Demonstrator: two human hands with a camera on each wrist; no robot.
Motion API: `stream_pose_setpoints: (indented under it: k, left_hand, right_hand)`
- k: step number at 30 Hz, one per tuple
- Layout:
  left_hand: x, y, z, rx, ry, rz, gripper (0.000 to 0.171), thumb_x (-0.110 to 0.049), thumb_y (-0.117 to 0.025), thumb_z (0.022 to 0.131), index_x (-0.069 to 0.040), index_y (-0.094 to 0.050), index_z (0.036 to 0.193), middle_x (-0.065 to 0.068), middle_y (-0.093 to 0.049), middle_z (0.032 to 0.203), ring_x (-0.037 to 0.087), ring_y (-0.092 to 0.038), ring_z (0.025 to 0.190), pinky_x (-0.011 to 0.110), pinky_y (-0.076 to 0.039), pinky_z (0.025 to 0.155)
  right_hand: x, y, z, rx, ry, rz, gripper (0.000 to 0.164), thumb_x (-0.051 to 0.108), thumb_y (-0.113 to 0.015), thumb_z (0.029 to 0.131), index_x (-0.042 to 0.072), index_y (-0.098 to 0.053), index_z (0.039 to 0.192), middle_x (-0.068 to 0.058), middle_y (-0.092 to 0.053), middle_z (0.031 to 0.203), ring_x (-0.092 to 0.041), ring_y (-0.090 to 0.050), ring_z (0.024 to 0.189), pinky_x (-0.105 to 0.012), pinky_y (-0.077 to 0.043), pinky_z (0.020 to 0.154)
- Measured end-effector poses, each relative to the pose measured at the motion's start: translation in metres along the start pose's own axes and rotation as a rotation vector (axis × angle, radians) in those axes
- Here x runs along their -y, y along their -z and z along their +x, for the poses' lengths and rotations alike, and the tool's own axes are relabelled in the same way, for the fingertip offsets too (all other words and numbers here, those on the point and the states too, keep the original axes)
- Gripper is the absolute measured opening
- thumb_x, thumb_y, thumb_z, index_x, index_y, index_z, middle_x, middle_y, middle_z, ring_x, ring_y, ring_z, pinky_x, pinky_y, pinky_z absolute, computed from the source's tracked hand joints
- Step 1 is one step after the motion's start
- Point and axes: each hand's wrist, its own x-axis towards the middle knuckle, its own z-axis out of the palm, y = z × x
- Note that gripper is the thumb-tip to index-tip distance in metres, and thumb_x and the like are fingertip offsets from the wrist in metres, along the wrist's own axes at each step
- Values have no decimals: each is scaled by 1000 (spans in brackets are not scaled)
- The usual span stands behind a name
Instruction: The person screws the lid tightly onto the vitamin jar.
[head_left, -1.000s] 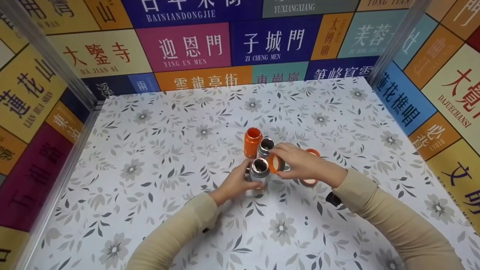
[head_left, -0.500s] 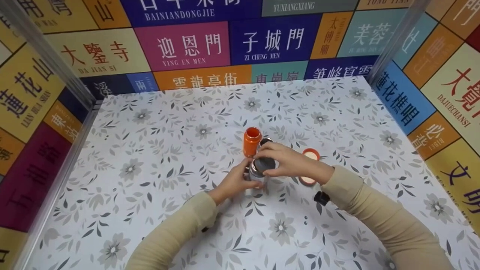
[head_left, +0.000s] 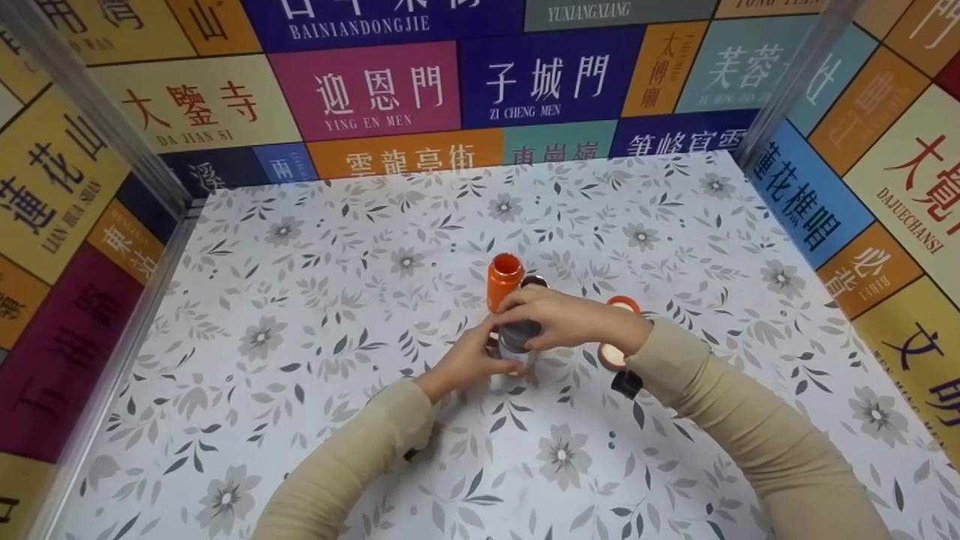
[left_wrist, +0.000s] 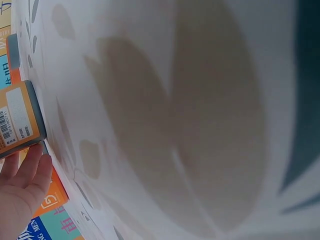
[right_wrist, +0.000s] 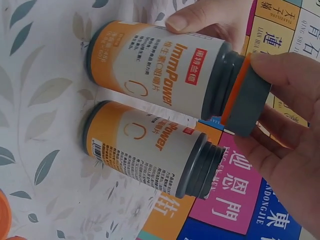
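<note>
My left hand (head_left: pixel 466 361) grips a grey, white and orange vitamin C tablet bottle (right_wrist: pixel 160 75) that stands upright on the table. Over its mouth, my right hand (head_left: pixel 566 319) pinches a dark grey lid (right_wrist: pixel 248 105) with an orange rim. The lid sits on the neck at a slight tilt, part of the threaded neck showing below it. Right beside stands a matching bottle (right_wrist: pixel 150 150) without a lid, mostly hidden by my right hand in the head view. Behind them rises an open orange bottle (head_left: pixel 504 281). In the left wrist view my fingers lie along the held bottle (left_wrist: pixel 20 117).
Two loose lids lie to the right of the bottles with their pale insides up, a farther lid (head_left: pixel 622 307) and a nearer lid (head_left: pixel 613 356), close to my right forearm. The floral-covered table (head_left: pixel 337 262) is bounded by colourful printed panels (head_left: pixel 367 94) at the back and sides.
My right hand has moved left with the lid, turned it grey side up, and brought it down onto the held bottle's mouth. The left hand stays in place.
</note>
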Motion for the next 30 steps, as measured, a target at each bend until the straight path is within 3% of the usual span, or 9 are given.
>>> stream_pose_setpoints:
  k: [5,9,18,22,25,30]
  left_hand:
    - [1,1,0,-6,-43,33,72,-16,-76,73,-11,-38,134,10,-55,116,21,-56,95,32,-49,83]
    - [0,1,0,-3,-34,34,76,-15,-76,72,-11,-35,136,11,-55,117,22,-56,95,33,-50,83]
    - [1,1,1,-11,-2,38,72,-16,-76,72,-14,-38,134,8,-55,118,21,-55,98,30,-48,85]
    - [1,1,1,-6,10,24,77,-15,-76,72,-17,-35,137,7,-53,121,21,-55,99,31,-48,86]
    - [0,1,1,6,20,6,82,-15,-76,71,-20,-31,140,6,-53,121,21,-56,99,32,-49,85]
    - [0,1,1,7,11,-7,74,-16,-76,72,-19,-37,135,6,-54,118,21,-56,96,35,-49,84]
  right_hand:
    - [0,-1,3,3,30,-1,46,-2,-66,72,3,-61,117,-14,-55,119,-29,-47,109,-42,-39,92]
    - [0,-3,3,-4,32,-10,45,-3,-68,71,3,-62,115,-13,-55,118,-29,-47,108,-41,-40,91]
    - [3,-7,2,-42,-23,-32,45,3,-68,73,5,-62,117,-12,-55,118,-28,-46,103,-38,-41,86]
    - [3,-12,-1,-58,-96,30,52,4,-67,74,2,-54,125,-16,-48,128,-30,-43,113,-41,-41,92]
    - [3,-20,-9,-123,-175,112,60,6,-67,76,-2,-45,131,-20,-40,136,-33,-38,123,-45,-38,99]
    - [3,-41,-22,-349,-224,222,65,7,-70,76,-7,-40,132,-24,-39,136,-36,-38,125,-48,-33,103]
